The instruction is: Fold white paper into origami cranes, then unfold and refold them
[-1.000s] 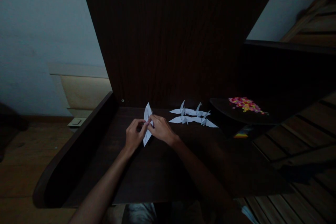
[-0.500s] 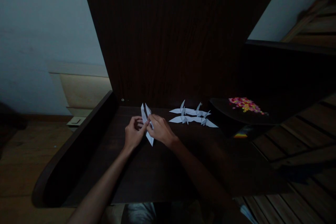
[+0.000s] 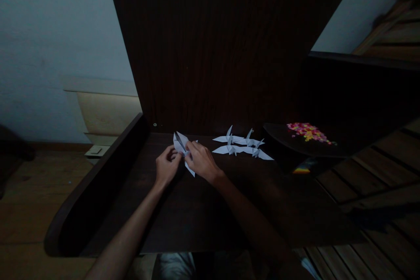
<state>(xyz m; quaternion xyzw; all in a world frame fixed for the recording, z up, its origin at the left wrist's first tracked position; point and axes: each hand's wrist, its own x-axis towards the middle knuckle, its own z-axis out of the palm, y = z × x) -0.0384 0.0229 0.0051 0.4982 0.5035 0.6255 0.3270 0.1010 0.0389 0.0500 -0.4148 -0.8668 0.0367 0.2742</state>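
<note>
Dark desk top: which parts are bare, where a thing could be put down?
Bare: the near desk between the forearms, and the strip along its raised left rim. Crowded: the far edge, where both hands pinch the half-folded paper, beside the finished paper cranes.

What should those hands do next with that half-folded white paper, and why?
Probably press the opened flap flat and crease it. Both the left hand and right hand pinch the white paper, whose points splay apart unfinished, unlike the finished cranes beside it.
</note>
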